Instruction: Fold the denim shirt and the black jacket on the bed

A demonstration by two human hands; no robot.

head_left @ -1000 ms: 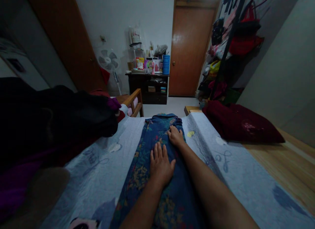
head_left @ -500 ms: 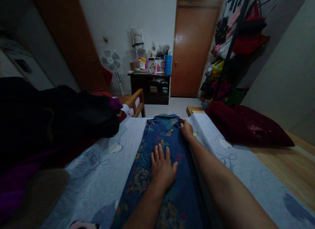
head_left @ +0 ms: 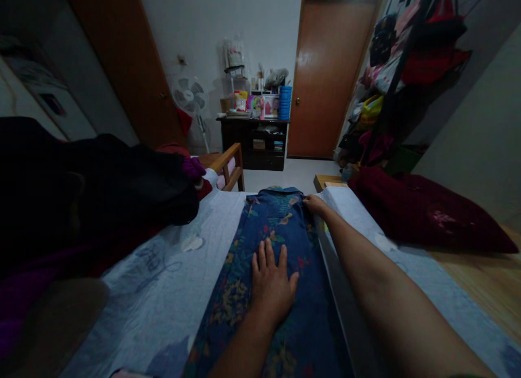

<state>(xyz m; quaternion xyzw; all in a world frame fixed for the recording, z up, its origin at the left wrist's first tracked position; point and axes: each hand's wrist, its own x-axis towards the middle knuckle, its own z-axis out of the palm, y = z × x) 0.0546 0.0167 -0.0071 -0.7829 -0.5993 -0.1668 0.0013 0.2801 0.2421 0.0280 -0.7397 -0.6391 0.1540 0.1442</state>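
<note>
A blue floral shirt (head_left: 280, 226), folded to a long narrow shape, lies lengthwise on the bed, its collar at the far end. My left hand (head_left: 272, 283) rests flat on the middle of the fabric with its fingers spread. At the shirt's far right corner, beside the collar, my right hand (head_left: 314, 204) pinches the edge of the cloth. My right forearm reaches over the bed sheet (head_left: 171, 291), which is pale blue with printed motifs.
Dark clothes (head_left: 97, 188) are heaped on the left. A maroon cushion (head_left: 431, 215) lies on the right by the wooden bed edge. Beyond the bed stand a wooden chair (head_left: 232, 169), a fan (head_left: 191, 98), a dark cabinet (head_left: 252, 145) and a door (head_left: 334, 74).
My right hand has shifted slightly to the right with the shirt's edge, and the cloth on that side lies a little wider. My left hand stays flat on the shirt. The view has turned slightly.
</note>
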